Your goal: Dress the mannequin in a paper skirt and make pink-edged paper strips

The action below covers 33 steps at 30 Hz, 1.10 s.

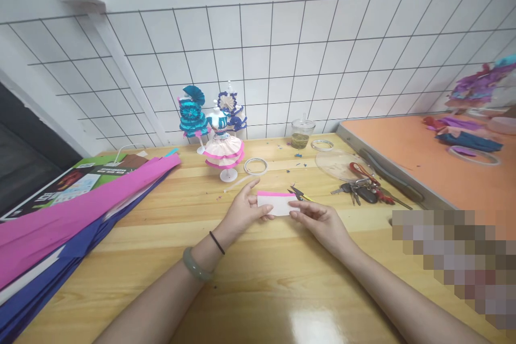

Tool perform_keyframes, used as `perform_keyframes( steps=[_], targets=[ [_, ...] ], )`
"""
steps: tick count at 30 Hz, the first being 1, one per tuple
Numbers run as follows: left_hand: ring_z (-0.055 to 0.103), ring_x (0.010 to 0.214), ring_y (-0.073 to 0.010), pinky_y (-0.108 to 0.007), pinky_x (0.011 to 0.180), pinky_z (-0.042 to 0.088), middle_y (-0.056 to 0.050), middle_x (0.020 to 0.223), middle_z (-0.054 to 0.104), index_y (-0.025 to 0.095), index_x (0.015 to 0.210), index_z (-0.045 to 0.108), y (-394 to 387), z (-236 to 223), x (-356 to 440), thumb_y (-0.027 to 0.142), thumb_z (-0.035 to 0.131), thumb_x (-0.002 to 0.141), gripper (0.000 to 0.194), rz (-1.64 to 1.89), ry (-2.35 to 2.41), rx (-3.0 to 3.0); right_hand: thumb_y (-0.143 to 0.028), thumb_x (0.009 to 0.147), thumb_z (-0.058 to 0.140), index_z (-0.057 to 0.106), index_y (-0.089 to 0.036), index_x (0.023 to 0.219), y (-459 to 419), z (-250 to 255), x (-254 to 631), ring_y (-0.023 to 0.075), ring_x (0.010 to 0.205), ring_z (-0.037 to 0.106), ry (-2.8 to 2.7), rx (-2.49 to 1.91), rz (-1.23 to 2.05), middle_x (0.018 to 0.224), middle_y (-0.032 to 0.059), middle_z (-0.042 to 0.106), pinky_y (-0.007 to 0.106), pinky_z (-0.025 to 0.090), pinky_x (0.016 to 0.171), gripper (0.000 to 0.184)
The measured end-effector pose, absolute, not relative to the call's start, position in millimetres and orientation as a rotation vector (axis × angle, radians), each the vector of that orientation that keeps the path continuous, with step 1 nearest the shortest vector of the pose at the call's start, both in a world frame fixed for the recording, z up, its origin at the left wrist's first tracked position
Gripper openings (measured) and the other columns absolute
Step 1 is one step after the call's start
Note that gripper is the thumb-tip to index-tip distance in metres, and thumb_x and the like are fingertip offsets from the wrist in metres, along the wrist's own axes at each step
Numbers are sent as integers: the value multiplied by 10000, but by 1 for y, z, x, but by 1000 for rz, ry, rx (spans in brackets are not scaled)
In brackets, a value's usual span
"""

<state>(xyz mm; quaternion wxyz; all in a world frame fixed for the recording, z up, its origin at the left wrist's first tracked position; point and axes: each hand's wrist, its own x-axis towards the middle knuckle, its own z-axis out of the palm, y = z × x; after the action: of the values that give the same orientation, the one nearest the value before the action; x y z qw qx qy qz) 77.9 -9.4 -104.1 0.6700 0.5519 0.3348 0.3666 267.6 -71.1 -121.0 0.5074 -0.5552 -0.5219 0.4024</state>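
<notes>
A small white strip of paper with a pink top edge [278, 204] is stretched between my two hands above the wooden table. My left hand [246, 205] pinches its left end, thumb in front and index finger pointing up. At the right end, my right hand [318, 219] grips the paper between thumb and fingers. Just behind the paper lie scissors [299, 193] with dark blades and some yellow, partly hidden. Beyond my left hand stands a small dress form [224, 151] in a white, pink-trimmed paper skirt. Two more dressed forms, one teal [192, 113] and one blue and cream [237, 117], stand behind it.
Long pink [97, 199] and blue paper sheets cover the table's left side. Rolls of tape [255, 166], a lidded glass cup [300, 134], a clear disc [336, 165] and a bunch of keys [365, 192] lie farther back. An orange-topped table [403, 145] adjoins on the right.
</notes>
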Motion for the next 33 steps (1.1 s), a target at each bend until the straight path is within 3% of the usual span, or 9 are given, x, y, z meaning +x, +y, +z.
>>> perform_keyframes(
  steps=[4, 8, 11, 15, 21, 27, 33],
  targets=[
    [651, 651, -160, -264, 614, 477, -65, 793, 680, 153, 1390, 207, -6, -106, 75, 254, 768, 619, 959, 806, 706, 1250, -449, 639, 715, 729, -206, 885, -70, -120, 270, 226, 801, 630, -1242, -1365, 901, 859, 66, 716, 362, 490, 737, 346],
    [642, 706, -142, -277, 699, 481, -83, 884, 687, 124, 1123, 562, -7, -106, 76, 256, 779, 591, 590, 771, 688, 1243, -438, 651, 709, 732, -219, 858, -69, -122, 272, 249, 866, 633, -1254, -1344, 868, 894, 73, 718, 388, 492, 780, 303],
    [631, 732, -140, -281, 732, 474, -56, 864, 695, 133, 939, 655, -8, -107, 77, 263, 786, 569, 413, 751, 712, 1233, -432, 655, 706, 729, -217, 847, -69, -123, 272, 246, 854, 636, -1290, -1330, 850, 893, 74, 715, 385, 498, 768, 289],
    [623, 713, -140, -283, 724, 470, -31, 767, 694, 134, 872, 674, -9, -110, 78, 265, 787, 555, 361, 764, 762, 1253, -415, 669, 696, 720, -208, 858, -69, -124, 271, 237, 846, 629, -1337, -1331, 811, 896, 78, 709, 380, 488, 767, 283],
    [617, 777, -177, -309, 744, 467, -56, 823, 688, 139, 801, 690, -8, -112, 79, 307, 765, 574, 292, 843, 825, 1392, -436, 682, 679, 723, -213, 842, -70, -123, 271, 238, 848, 622, -1355, -1351, 783, 897, 78, 705, 376, 482, 756, 278],
    [601, 764, -162, -282, 721, 454, -58, 811, 662, 142, 747, 652, -8, -112, 78, 318, 758, 591, 258, 867, 787, 1417, -426, 684, 680, 728, -225, 785, -71, -122, 271, 223, 801, 621, -1355, -1306, 765, 852, 70, 701, 351, 483, 722, 230],
    [587, 652, -114, -233, 632, 432, -10, 750, 637, 175, 1141, 463, -8, -110, 74, 337, 715, 676, 552, 868, 681, 1176, -369, 718, 670, 713, -221, 778, -76, -114, 268, 200, 796, 610, -1437, -1220, 825, 834, 62, 680, 320, 468, 715, 166]
  ],
)
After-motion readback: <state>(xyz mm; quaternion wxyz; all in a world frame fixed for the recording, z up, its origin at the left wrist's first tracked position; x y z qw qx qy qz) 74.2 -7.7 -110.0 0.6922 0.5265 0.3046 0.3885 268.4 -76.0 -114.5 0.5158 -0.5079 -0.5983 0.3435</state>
